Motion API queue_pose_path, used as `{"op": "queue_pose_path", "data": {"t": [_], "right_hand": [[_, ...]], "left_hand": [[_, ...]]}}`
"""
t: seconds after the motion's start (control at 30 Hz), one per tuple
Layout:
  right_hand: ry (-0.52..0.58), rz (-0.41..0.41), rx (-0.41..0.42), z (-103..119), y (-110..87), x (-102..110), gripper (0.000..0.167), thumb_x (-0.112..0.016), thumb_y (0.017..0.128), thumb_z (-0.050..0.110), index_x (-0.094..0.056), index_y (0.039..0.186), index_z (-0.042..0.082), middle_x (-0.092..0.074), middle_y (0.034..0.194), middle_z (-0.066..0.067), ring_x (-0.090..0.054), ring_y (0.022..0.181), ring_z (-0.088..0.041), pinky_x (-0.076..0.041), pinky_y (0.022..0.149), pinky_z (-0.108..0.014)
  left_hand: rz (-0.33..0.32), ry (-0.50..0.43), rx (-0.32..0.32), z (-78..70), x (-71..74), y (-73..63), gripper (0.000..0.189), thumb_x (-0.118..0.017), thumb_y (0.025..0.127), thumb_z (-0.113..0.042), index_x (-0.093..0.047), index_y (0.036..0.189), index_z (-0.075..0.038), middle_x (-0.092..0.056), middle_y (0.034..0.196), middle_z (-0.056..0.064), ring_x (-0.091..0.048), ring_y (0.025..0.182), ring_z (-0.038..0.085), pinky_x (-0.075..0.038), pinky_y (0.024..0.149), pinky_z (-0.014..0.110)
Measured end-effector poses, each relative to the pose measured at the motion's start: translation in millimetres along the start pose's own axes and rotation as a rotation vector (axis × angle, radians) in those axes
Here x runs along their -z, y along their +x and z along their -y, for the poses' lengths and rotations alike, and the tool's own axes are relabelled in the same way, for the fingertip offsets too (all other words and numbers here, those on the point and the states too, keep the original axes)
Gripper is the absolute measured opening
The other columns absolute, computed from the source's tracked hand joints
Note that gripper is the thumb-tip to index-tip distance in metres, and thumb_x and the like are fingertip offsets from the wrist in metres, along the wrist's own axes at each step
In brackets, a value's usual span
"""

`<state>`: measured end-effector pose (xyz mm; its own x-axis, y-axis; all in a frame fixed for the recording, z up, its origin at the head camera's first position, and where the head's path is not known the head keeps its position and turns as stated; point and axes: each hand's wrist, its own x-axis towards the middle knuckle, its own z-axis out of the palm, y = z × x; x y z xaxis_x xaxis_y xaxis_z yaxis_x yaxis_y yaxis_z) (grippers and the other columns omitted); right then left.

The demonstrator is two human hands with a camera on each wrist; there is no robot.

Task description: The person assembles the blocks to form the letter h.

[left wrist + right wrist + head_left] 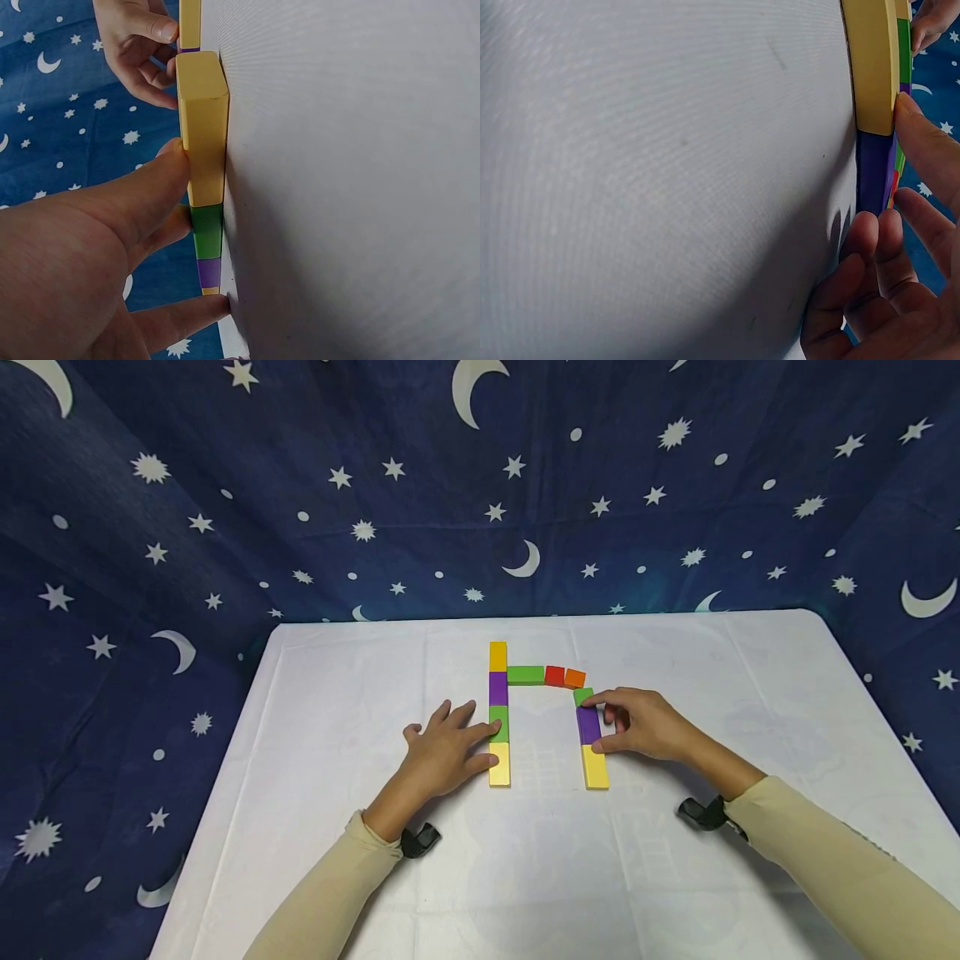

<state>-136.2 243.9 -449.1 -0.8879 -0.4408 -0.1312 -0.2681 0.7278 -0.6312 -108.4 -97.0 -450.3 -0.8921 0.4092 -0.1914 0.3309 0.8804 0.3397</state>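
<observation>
A left column of blocks runs from an orange-yellow block (498, 657) through a purple block (498, 688) and a green block (503, 713) to a pale yellow block (499, 775). My left hand (442, 755) touches the green one with the index finger and the pale yellow one with the thumb, other fingers spread. In the right column, a small green block (582, 695) sits above a second purple block (588, 725) and a second yellow block (596, 770). My right hand's (648, 725) index finger touches near the green-purple joint; its thumb rests near the purple-yellow joint.
A long green block (526, 676), a red block (554, 676) and an orange block (575, 678) form a row between the column tops. Everything lies on a white-covered table (375, 693), with a dark blue star-patterned cloth (420, 493) behind.
</observation>
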Motion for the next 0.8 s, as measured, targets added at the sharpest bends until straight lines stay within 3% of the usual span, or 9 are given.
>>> {"op": "queue_pose_path", "data": {"t": [0.5, 0.8], "right_hand": [[0.033, -0.037, -0.042, 0, -0.1, 13, 0.058, -0.090, 0.078, 0.028, -0.068, 0.130, 0.017, -0.065, 0.095, -0.002, -0.059, 0.081, -0.017, -0.049, 0.071, -0.025], [-0.001, -0.107, -0.071, 5, -3.2, 30, 0.050, -0.083, 0.087, 0.027, -0.067, 0.133, 0.017, -0.065, 0.097, 0.000, -0.063, 0.087, -0.019, -0.050, 0.066, -0.027]], "left_hand": [[0.007, -0.025, 0.009, 0.9, 0.5, -0.8, 0.055, -0.067, 0.094, -0.055, -0.055, 0.146, -0.042, -0.039, 0.164, 0.006, -0.028, 0.153, 0.042, -0.027, 0.102, 0.077], [-0.014, -0.102, 0.027, 3.2, 7.8, -1.6, 0.047, -0.058, 0.101, -0.051, -0.056, 0.146, -0.039, -0.044, 0.161, 0.006, -0.033, 0.152, 0.037, -0.029, 0.102, 0.076]]}}
